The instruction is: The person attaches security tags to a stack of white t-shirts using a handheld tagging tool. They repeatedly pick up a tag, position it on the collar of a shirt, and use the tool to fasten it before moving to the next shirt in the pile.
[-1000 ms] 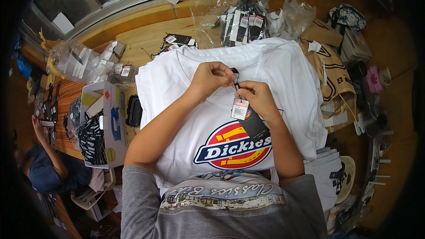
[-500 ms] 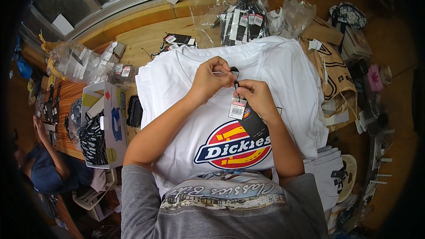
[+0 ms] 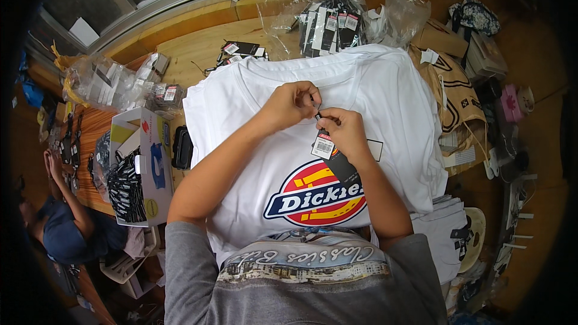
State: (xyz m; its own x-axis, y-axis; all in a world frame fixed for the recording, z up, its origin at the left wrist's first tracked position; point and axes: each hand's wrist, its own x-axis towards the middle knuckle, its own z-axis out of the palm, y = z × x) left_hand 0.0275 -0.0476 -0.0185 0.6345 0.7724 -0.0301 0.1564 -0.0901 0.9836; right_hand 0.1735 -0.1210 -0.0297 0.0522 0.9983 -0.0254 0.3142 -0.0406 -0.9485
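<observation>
A white T-shirt point(image 3: 241, 162) with a large red, yellow and blue oval print lies spread on top of a thick white pile in front of me. Over its chest, below the neckline, my left hand point(image 3: 292, 106) pinches the upper end of the black cord of a hang tag. Close beside it, thumb and finger of my right hand point(image 3: 344, 132) grip the same cord lower down. From there dangle the hang tag's black card point(image 3: 342, 170) and a white barcode label point(image 3: 323, 145) with a red top. Fingertips cover most of the cord loop.
Black hang tags point(image 3: 330, 30) in clear plastic lie beyond the shirt, with more tags point(image 3: 239, 52) left of them. A carton of black cords point(image 3: 128, 186) stands left, near a black case point(image 3: 182, 147). Brown paper bag point(image 3: 451, 96) at right. Another person's hand point(image 3: 55, 167) shows far left.
My fingertips have come closer together. The black cord loop that stood up between them is now mostly hidden behind my left fingers. The tags hang almost where they were.
</observation>
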